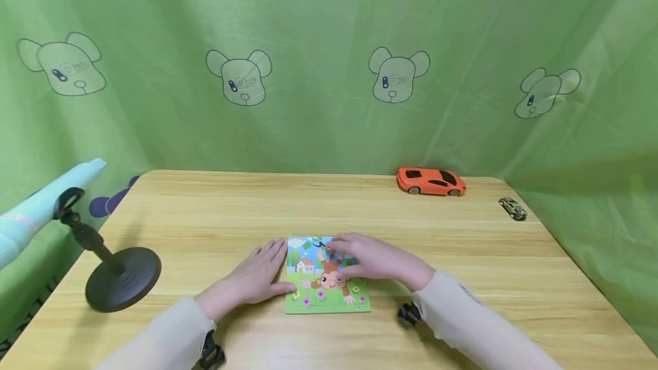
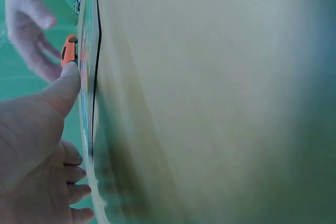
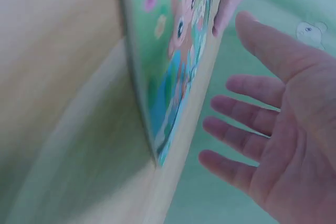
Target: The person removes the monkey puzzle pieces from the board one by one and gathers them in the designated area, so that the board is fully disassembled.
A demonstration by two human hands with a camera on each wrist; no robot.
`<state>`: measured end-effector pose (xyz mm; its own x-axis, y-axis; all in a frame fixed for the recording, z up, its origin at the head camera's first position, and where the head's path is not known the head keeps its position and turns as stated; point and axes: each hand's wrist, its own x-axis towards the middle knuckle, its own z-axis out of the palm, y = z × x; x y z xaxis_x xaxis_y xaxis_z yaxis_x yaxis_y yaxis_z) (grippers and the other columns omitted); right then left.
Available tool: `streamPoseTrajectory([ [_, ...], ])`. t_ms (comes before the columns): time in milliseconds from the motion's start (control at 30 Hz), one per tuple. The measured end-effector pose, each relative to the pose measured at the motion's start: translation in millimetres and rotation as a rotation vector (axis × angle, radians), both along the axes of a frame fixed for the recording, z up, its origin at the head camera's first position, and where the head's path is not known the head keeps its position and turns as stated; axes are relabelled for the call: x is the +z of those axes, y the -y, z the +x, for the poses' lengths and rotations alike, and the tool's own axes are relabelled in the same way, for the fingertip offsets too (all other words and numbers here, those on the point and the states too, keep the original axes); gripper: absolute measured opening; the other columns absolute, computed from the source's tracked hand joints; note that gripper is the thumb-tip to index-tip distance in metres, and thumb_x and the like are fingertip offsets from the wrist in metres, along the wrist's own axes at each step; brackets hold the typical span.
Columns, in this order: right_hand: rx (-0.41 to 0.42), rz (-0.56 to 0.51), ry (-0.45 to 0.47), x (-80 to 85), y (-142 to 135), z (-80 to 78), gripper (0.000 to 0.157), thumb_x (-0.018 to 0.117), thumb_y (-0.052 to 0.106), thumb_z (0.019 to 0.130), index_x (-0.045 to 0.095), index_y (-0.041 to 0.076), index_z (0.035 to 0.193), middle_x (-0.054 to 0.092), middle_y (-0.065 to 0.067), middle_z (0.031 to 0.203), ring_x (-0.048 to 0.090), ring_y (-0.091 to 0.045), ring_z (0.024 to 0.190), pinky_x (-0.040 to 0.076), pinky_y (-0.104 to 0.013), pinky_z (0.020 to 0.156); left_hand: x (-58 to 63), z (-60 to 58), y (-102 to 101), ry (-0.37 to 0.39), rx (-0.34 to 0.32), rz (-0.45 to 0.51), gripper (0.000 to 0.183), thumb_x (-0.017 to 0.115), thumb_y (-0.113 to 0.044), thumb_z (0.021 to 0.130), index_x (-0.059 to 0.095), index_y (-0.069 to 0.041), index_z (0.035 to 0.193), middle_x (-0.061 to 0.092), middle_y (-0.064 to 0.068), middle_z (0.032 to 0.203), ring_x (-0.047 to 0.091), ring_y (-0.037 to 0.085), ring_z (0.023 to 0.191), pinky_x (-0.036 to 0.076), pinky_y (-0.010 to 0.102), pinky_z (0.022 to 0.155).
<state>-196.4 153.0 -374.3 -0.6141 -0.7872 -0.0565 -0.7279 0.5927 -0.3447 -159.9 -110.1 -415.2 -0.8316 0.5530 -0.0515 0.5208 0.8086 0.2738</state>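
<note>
obscuring picture board point(image 1: 320, 281) edges: both hands point(image 1: 252, 276) point(image 1: 370, 258)

Clock reference: middle of the wood-grain table point(image 1: 519, 284). At 12 o'clock, beyond the far edge: green curtain point(image 1: 319, 141) printed with four bear-head outlines point(image 1: 244, 81). At 2 o'clock, near the far edge: orange toy car point(image 1: 430, 181). Between 2 and 3: smaller toy car point(image 1: 512, 208). At 9 o'clock: dark round-based stand point(image 1: 123, 278), with pale-blue tapered object point(image 1: 43, 207) at its upper end.
</note>
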Motion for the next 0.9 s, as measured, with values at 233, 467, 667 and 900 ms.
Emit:
streamPoseTrajectory([
  [233, 0.028, 0.054, 0.012, -11.1, 40, -21.8, 0.060, 0.069, 0.033, 0.082, 0.050, 0.003, 0.131, 0.057, -0.005, 0.111, 0.054, -0.013, 0.093, 0.046, -0.028, 0.083, 3.1, -4.6, -4, 0.009, -0.008, -0.017, 0.080, 0.049, -0.049, 0.091, 0.026, 0.009, 0.140, 0.021, 0.024, 0.146, 0.020, 0.038, 0.133, 0.019, 0.052, 0.106],
  [467, 0.025, 0.112, 0.029, -15.6, 59, -31.7, 0.062, 0.070, 0.032, 0.081, 0.049, 0.009, 0.133, 0.052, -0.001, 0.100, 0.049, -0.010, 0.076, 0.045, -0.024, 0.070, 1.2, -7.8, -6, 0.001, -0.015, -0.069, 0.079, 0.047, -0.050, 0.091, 0.026, 0.009, 0.140, 0.022, 0.024, 0.146, 0.021, 0.037, 0.133, 0.019, 0.052, 0.106],
  [667, 0.028, 0.150, 0.047, -16.2, 63, -36.1, 0.062, 0.071, 0.031, 0.079, 0.049, 0.012, 0.134, 0.051, -0.001, 0.100, 0.049, -0.009, 0.077, 0.045, -0.022, 0.072, 1.2, -9.3, -7, 0.002, -0.025, -0.109, 0.080, 0.047, -0.051, 0.091, 0.027, 0.010, 0.139, 0.022, 0.024, 0.146, 0.021, 0.037, 0.133, 0.020, 0.050, 0.107],
  [900, 0.012, 0.165, 0.076, -14.7, 67, -38.1, 0.060, 0.073, 0.028, 0.078, 0.051, 0.012, 0.131, 0.053, -0.002, 0.108, 0.053, -0.011, 0.090, 0.046, -0.027, 0.084, 6.2, -8.6, -10, 0.003, -0.016, -0.154, 0.081, 0.047, -0.052, 0.090, 0.028, 0.009, 0.139, 0.023, 0.023, 0.146, 0.022, 0.035, 0.133, 0.020, 0.049, 0.107],
])
